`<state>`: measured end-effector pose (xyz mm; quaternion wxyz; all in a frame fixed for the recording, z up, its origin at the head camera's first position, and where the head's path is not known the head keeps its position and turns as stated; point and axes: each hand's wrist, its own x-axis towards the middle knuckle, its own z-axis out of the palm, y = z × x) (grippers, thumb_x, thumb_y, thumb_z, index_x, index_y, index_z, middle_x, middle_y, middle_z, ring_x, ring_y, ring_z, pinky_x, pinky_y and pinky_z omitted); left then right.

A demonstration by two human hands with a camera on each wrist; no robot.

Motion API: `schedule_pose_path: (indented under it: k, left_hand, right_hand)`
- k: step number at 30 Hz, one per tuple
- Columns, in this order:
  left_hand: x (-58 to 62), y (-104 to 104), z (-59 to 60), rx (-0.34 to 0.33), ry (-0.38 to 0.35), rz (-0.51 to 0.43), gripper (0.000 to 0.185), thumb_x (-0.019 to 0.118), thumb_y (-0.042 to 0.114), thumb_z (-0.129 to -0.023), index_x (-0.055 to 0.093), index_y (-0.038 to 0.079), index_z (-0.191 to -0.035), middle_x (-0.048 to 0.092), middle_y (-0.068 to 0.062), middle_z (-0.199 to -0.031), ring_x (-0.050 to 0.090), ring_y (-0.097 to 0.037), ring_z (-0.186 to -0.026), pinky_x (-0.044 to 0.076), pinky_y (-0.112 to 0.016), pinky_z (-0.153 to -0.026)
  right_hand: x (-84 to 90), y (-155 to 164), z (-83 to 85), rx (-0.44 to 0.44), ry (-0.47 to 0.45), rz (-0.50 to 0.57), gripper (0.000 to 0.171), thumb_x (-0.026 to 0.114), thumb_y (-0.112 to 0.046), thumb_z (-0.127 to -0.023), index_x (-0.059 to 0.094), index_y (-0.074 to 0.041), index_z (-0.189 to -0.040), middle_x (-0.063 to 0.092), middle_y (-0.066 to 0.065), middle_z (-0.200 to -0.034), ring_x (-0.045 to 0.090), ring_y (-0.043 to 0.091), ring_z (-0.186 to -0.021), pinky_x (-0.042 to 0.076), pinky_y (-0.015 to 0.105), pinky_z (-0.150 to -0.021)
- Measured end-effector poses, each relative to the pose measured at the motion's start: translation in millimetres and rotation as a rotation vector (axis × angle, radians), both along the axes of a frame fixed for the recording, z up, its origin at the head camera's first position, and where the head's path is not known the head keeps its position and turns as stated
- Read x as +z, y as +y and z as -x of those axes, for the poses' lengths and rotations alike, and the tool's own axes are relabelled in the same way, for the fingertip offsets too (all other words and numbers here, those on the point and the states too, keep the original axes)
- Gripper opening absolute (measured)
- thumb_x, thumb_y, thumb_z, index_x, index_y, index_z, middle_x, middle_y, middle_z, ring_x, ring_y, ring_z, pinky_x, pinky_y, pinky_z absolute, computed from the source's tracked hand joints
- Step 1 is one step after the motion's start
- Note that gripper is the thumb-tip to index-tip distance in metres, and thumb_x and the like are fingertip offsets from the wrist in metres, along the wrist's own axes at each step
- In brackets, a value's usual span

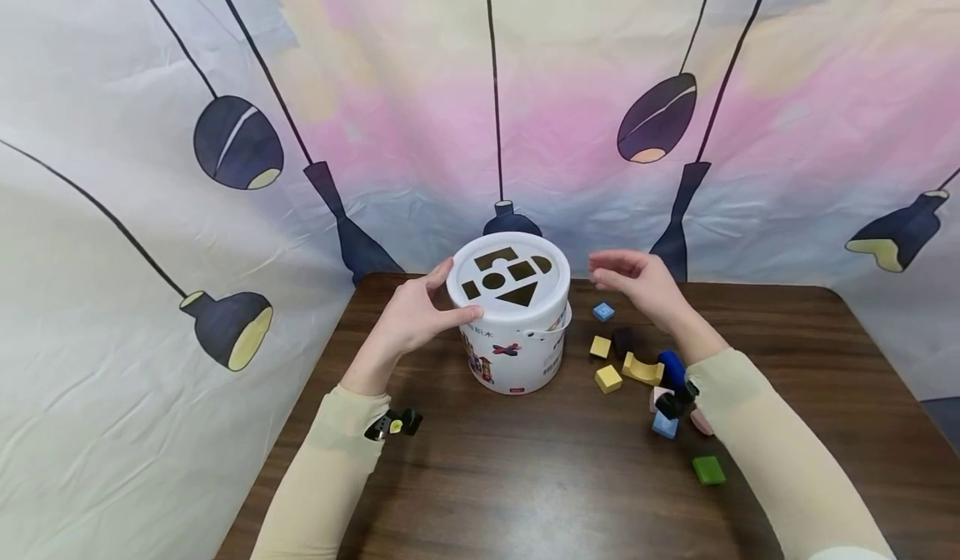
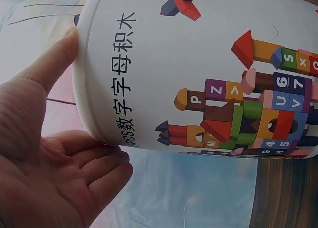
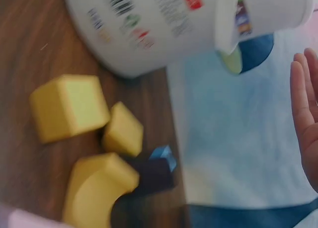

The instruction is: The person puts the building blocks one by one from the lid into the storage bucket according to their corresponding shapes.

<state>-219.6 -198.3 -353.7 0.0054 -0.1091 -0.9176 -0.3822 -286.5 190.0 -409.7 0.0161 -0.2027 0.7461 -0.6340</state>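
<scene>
Clearly the white bucket [image 1: 515, 327] stood upright at the worktop's [image 1: 525, 477] far middle, its shape-cut lid [image 1: 508, 279] on. The left hand [image 1: 415, 314] touched the rim with loosely spread fingers, a light grip only. The right hand [image 1: 633, 281] hovered open, holding nothing. A nudge could have tipped the bucket onto the yellow blocks [image 1: 608, 378] beside it.

bucket [image 1: 517, 335]: white, block prints | cubes [image 1: 608, 378]: yellow | table [image 1: 525, 477]: dark woodgrain

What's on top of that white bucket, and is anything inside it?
A white lid with shape cut-outs covers the bucket. The holes look dark, so the contents cannot be seen.
</scene>
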Motion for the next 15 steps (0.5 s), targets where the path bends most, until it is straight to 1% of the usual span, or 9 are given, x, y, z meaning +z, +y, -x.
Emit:
schedule_pose_path:
  k: [3, 5, 8, 10, 15]
  left_hand:
    - [-0.5, -0.1, 0.2, -0.007, 0.005, 0.009, 0.112, 0.088, 0.062, -0.082, 0.036, 0.012, -0.167, 0.037, 0.000, -0.170, 0.034, -0.023, -0.157, 0.036, -0.051, -0.123]
    - [0.0, -0.1, 0.5, -0.008, 0.009, 0.010, 0.112, 0.088, 0.062, -0.082, 0.036, 0.012, -0.167, 0.037, 0.000, -0.170, 0.034, -0.023, -0.157, 0.036, -0.050, -0.123]
    - [1.7, 0.1, 0.6, -0.005, 0.013, 0.011, 0.112, 0.089, 0.062, -0.082, 0.036, 0.012, -0.167, 0.037, 0.000, -0.170, 0.034, -0.023, -0.157, 0.036, -0.050, -0.123]
    - [2.5, 0.2, 0.5, -0.004, 0.014, 0.011, 0.111, 0.089, 0.062, -0.082, 0.036, 0.013, -0.167, 0.036, 0.000, -0.170, 0.034, -0.023, -0.157, 0.036, -0.050, -0.123]
    - [1.3, 0.1, -0.4, -0.009, 0.002, 0.015, 0.111, 0.088, 0.061, -0.082, 0.036, 0.013, -0.167, 0.037, -0.001, -0.170, 0.035, -0.024, -0.156, 0.037, -0.051, -0.122]
  right_hand:
    - [-14.5, 9.6, -6.7, 0.021, -0.027, -0.075, 0.043, 0.074, -0.023, -0.105, 0.068, -0.001, -0.141, 0.072, 0.016, -0.131, 0.073, 0.021, -0.111, 0.061, 0.033, -0.093]
    - [-23.0, 14.0, -10.3, 0.033, -0.031, -0.136, 0.043, 0.075, -0.023, -0.104, 0.069, -0.001, -0.141, 0.072, 0.018, -0.133, 0.073, 0.017, -0.111, 0.061, 0.032, -0.091]
    - [-33.0, 18.8, -15.5, 0.071, -0.003, -0.236, 0.041, 0.076, -0.021, -0.103, 0.070, -0.002, -0.139, 0.072, 0.018, -0.133, 0.072, 0.015, -0.109, 0.061, 0.034, -0.088]
    - [-40.1, 21.0, -18.4, 0.108, 0.015, -0.285, 0.041, 0.077, -0.020, -0.102, 0.071, -0.001, -0.138, 0.072, 0.018, -0.132, 0.072, 0.016, -0.108, 0.062, 0.034, -0.087]
    - [-57.0, 26.8, -26.9, 0.243, 0.027, -0.367, 0.040, 0.081, -0.013, -0.098, 0.072, 0.003, -0.134, 0.075, 0.020, -0.125, 0.074, 0.024, -0.106, 0.061, 0.031, -0.086]
